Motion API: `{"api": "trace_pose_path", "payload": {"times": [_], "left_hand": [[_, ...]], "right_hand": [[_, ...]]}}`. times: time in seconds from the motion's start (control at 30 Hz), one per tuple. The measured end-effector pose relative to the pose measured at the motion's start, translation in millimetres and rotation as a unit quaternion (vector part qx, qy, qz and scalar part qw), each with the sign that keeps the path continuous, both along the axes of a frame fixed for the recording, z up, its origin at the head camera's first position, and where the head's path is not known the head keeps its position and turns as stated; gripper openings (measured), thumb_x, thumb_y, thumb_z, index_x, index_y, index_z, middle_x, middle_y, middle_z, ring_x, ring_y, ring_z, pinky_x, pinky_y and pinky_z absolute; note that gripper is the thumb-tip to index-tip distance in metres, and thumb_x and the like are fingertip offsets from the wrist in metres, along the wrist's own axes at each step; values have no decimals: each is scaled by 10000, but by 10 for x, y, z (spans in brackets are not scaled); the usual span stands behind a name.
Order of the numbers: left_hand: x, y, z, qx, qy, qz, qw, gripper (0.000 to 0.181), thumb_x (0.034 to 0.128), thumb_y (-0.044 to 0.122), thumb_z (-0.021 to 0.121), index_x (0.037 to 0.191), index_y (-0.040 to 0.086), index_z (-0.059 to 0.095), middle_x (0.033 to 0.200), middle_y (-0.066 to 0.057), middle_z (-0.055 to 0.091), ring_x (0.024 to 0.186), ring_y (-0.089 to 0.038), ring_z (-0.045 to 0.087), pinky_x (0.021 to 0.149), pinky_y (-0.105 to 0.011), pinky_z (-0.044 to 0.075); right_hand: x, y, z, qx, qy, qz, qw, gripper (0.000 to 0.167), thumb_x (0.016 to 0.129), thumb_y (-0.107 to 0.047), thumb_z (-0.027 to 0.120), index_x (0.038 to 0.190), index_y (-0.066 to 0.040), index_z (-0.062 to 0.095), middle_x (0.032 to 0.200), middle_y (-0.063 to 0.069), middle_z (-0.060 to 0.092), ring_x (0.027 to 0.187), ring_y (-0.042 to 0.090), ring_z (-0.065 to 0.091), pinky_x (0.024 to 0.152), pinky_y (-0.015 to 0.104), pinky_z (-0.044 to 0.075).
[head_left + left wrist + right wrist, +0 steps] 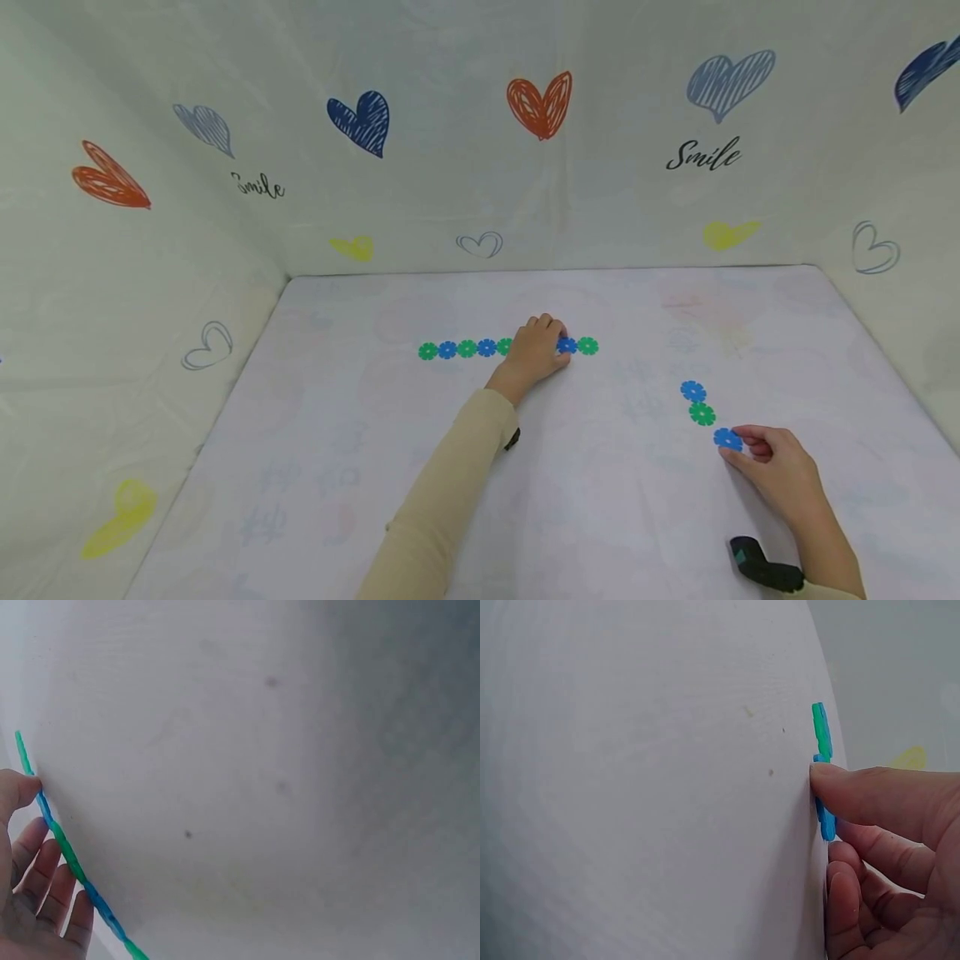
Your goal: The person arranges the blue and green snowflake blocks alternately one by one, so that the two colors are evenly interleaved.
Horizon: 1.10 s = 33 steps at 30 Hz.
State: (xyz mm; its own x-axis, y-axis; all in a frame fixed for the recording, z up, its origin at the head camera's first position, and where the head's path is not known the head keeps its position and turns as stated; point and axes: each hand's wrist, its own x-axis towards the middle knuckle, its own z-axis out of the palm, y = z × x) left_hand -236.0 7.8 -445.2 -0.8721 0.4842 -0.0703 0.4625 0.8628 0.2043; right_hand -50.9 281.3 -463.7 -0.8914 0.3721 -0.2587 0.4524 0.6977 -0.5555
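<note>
A straight row of alternating green and blue snowflake discs lies flat on the table, with a green disc (427,351) at its left end and another green disc (588,346) at its right end. Over its right half is my left hand (534,350), hiding the discs beneath. Its thumb and forefinger pinch the blue disc (567,345) beside the right end. My right hand (776,467) pinches a separate blue disc (727,439) between thumb and forefinger, close to the table. Just beyond it lie a green disc (702,413) and a farther blue disc (693,391), edges touching.
The white table (585,517) has faint coloured marks. Pale sheets with printed hearts (540,104) and lettering stand behind it and at both sides. A dark wrist device (761,567) shows by the right wrist.
</note>
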Motion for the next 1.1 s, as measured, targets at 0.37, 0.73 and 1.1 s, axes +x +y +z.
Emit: {"api": "trace_pose_path", "payload": {"times": [0.37,0.73,1.1], "left_hand": [[-6,-16,39,-55,-198,-34,9998,383,892,351,597,1199,133,529,1154,-23,521,1064,-168,472,945,-295,416],[-25,60,41,10,-220,-153,9996,425,883,377,600,1234,149,523,1200,-7,509,1111,-160,460,982,-303,397],[-38,190,9,6,-63,-229,9997,395,882,388,600,1205,165,557,1181,6,521,1112,-154,471,980,-291,403]], "right_hand": [[-7,36,-31,-54,-98,23,9999,572,850,-292,673,1249,63,466,1128,266,426,1002,368,424,830,476,427],[-9,47,-32,-60,-58,85,9999,578,848,-307,673,1246,60,471,1121,258,429,985,354,421,805,444,428],[-10,40,-4,-65,-55,41,10000,560,849,-282,676,1237,66,471,1113,256,432,982,350,425,809,443,428]]}}
